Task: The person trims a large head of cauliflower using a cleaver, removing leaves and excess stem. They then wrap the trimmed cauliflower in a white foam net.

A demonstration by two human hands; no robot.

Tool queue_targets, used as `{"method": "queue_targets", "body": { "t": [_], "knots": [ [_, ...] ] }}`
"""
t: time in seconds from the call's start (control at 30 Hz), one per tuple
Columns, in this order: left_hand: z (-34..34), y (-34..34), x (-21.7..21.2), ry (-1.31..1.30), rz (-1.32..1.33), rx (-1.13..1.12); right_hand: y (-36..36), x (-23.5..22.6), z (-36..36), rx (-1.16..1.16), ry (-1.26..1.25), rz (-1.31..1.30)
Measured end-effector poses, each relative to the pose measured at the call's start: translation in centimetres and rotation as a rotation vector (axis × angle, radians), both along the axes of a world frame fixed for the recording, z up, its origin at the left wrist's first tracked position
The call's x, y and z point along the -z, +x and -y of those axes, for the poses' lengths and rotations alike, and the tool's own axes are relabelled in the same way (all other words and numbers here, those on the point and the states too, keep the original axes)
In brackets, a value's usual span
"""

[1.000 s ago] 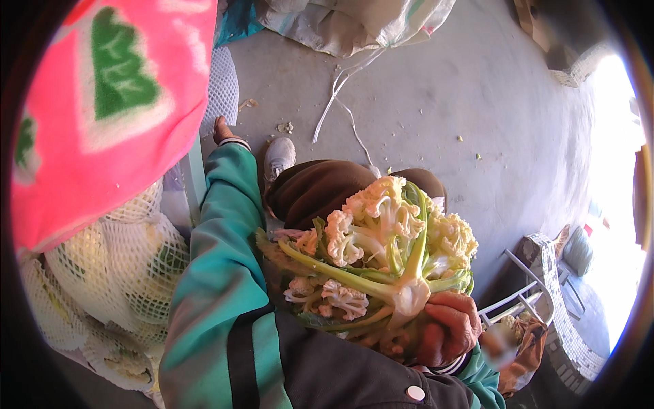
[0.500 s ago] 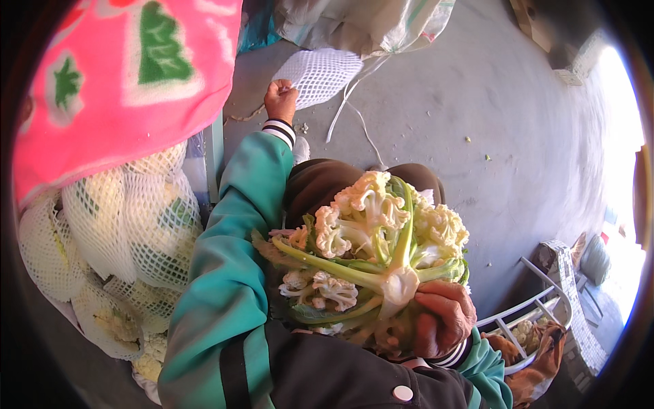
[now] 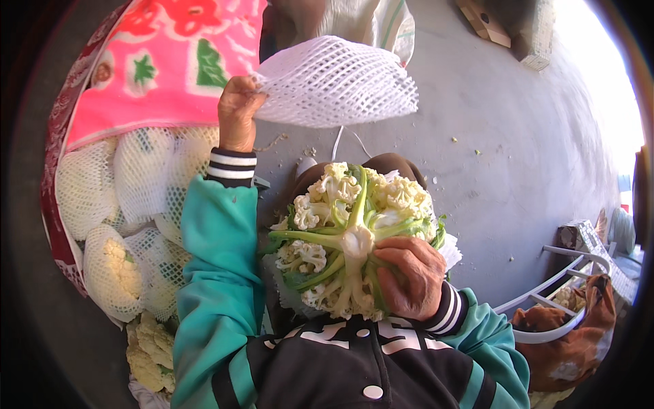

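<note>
Holding a cauliflower point(image 3: 354, 238) stem-up against the lap, the right hand point(image 3: 409, 276) clamps its fingers around the stalk; the left hand point(image 3: 238, 112) pinches a white foam net sleeve point(image 3: 334, 82) raised above it. Sleeving looks underway; next the net's mouth likely needs spreading over the head.

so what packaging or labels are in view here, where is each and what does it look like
White foam net sleeve: held up in the left hand, open mesh.
Netted cauliflowers: stacked at left, wrapped in white mesh.
Cardboard box: top, on the concrete, brown.
Pink flowered cloth: upper left, over the stack.
No labels, signs or screens show.
</note>
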State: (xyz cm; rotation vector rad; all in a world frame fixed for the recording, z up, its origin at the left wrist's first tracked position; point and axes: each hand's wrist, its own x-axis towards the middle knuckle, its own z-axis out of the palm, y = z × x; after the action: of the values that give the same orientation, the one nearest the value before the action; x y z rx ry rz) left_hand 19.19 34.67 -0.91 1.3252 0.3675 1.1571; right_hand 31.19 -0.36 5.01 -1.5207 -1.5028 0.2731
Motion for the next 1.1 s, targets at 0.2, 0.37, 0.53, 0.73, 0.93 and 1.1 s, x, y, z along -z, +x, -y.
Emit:
{"method": "queue_targets", "body": {
  "t": [0.2,0.37,0.53,0.73,0.93,1.1],
  "knots": [
    [6.4,-5.2,-8.2,0.131,0.121,-0.011,1.8,-1.6,1.9,0.240,0.174,-0.112],
    [11.7,-8.3,-10.1,0.264,0.197,-0.111,5.9,-2.4,-0.6,0.125,0.193,-0.981],
    [15.9,-9.6,-9.2,0.326,0.215,-0.045,8.3,-2.1,-2.7,-0.072,-0.016,-1.242],
    [17.4,-10.5,-8.6,0.357,0.121,-0.041,9.5,-2.3,-4.7,-0.232,-0.144,-1.075],
    [16.5,-10.3,-8.4,0.207,0.027,-0.269,8.9,-2.0,-4.9,-0.164,0.078,-1.162],
    [14.6,-9.4,-8.3,-0.040,-0.209,-0.160,8.8,-2.1,-5.2,-0.158,0.115,-1.080]
  ]
}}
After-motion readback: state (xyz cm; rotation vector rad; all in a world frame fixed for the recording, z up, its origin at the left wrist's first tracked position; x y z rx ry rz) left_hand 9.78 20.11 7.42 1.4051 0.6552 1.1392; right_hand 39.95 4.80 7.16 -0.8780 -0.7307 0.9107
